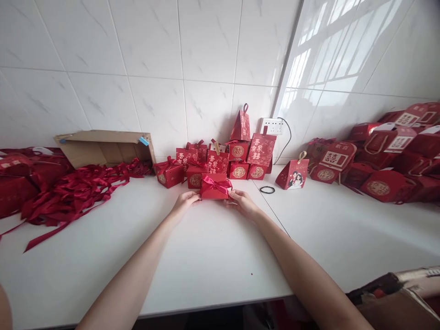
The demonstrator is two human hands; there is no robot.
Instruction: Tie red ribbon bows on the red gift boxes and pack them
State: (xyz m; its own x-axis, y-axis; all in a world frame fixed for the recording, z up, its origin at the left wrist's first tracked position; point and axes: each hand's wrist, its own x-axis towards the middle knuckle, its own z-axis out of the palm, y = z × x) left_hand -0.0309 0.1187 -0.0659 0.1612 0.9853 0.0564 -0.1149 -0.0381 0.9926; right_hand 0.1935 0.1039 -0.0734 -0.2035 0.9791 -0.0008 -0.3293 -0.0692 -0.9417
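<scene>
A small red gift box (213,193) with a shiny ribbon bow (217,184) on top is between my two hands, in front of a group of similar boxes. My left hand (186,201) closes on its left side, fingers bent against the lower edge. At the right side, my right hand (242,203) grips the box with thumb and fingers. Right behind stand other red favor boxes (218,162), several with bows or gold print. Whether the held box touches the table cannot be made out.
Loose red ribbons (75,190) spill from a cardboard box (106,137) on the left. A box with a printed couple (294,175) and a black ring (267,189) lie right of centre. Many red boxes (381,185) are heaped far right. A power strip (272,126) is by the tiled wall.
</scene>
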